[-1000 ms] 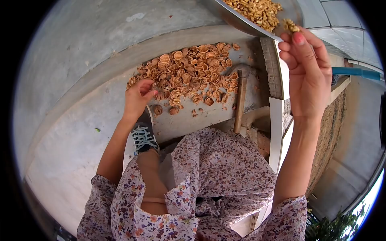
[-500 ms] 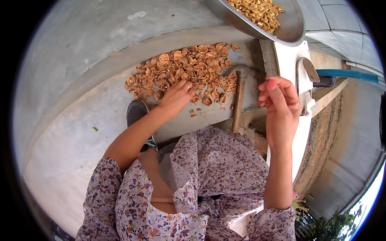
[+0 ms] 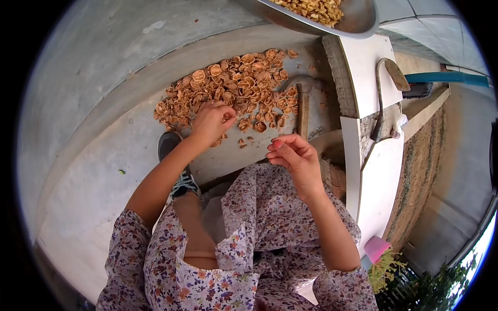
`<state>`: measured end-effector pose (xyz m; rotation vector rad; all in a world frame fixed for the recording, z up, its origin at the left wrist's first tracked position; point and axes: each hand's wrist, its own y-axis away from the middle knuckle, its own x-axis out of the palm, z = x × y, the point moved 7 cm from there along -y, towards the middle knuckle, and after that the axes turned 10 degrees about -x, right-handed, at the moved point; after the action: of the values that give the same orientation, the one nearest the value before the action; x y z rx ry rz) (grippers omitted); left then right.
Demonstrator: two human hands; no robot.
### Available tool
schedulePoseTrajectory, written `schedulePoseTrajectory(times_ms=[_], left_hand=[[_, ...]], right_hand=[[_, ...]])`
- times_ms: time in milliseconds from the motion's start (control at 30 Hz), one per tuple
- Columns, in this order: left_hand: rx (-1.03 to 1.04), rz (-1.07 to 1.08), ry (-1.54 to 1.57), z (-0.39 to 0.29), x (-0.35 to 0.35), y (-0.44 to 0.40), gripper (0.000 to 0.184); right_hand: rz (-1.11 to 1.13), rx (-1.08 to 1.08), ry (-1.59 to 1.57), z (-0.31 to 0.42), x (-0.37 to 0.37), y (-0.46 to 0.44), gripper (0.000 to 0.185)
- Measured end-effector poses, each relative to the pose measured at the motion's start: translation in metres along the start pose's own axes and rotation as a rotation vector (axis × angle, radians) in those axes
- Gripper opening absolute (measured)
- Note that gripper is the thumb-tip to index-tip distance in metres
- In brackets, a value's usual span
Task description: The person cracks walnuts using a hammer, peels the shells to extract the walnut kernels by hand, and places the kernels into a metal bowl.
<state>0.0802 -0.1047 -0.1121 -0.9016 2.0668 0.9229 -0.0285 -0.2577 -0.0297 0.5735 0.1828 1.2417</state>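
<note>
My left hand (image 3: 211, 124) is over the near edge of a pile of broken walnut shells (image 3: 244, 78), its fingers curled. Something brown shows at its fingertips, too small to name. To the right, my right hand (image 3: 298, 163) is raised above my lap with thumb and fingertips pressed together. Whatever that pinch may hold is hidden. A hammer (image 3: 303, 111) with a wooden handle lies just beyond my right hand, at the right end of the shells. Farther off, a metal bowl (image 3: 358, 26) contains shelled walnut kernels (image 3: 316, 10).
A white slab ledge (image 3: 381, 181) runs along the right. On it rests a sickle-like tool (image 3: 381, 98) with a curved metal part. A blue pipe (image 3: 446, 78) lies beyond. My shoe (image 3: 168, 144) is beside the shells, and a pink container (image 3: 377, 249) stands at lower right.
My right hand has come left and down from beside the ledge to above my lap. My left hand has drawn back slightly from the shells and its fingers have curled. The view has shifted slightly.
</note>
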Motion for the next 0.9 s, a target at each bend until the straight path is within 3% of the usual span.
schedulePoseTrajectory(times_ms=[67,100,167,267,300,367,433,500,733,800,900], left_hand=[[-0.374,0.234,0.814,0.015,-0.004,0.013,0.016],[-0.373,0.236,0.813,0.010,-0.012,0.021,0.016],[-0.482,0.449,1.531,-0.006,-0.011,0.041,0.015],[-0.356,0.583,1.707,-0.029,-0.023,0.053,0.017],[-0.352,0.587,1.709,-0.036,-0.028,0.056,0.017],[-0.198,0.423,1.382,-0.047,-0.045,0.058,0.018],[-0.129,0.351,1.234,-0.049,-0.054,0.060,0.016],[-0.050,0.225,0.900,-0.055,-0.070,0.059,0.016],[0.011,0.112,0.856,-0.057,-0.083,0.061,0.018],[-0.078,-0.046,0.966,-0.042,-0.084,0.061,0.017],[-0.103,-0.090,0.885,-0.040,-0.095,0.062,0.017]], right_hand=[[0.024,0.022,-0.009,-0.016,0.003,-0.003,0.013],[0.048,0.043,-0.014,-0.021,0.007,-0.004,0.014],[0.077,0.062,-0.019,-0.020,0.016,-0.004,0.014],[0.121,0.032,-0.056,-0.013,0.029,-0.006,0.013],[0.155,-0.023,-0.086,-0.007,0.035,-0.007,0.015],[0.184,-0.078,-0.112,0.003,0.039,-0.007,0.018],[0.130,0.133,-0.516,-0.005,0.047,-0.005,0.025],[0.094,0.155,-0.519,-0.005,0.050,-0.003,0.029],[0.068,0.212,-0.539,-0.004,0.053,-0.002,0.037],[0.095,0.217,-0.555,-0.004,0.054,-0.002,0.036],[0.143,0.192,-0.567,0.000,0.057,-0.002,0.036]])
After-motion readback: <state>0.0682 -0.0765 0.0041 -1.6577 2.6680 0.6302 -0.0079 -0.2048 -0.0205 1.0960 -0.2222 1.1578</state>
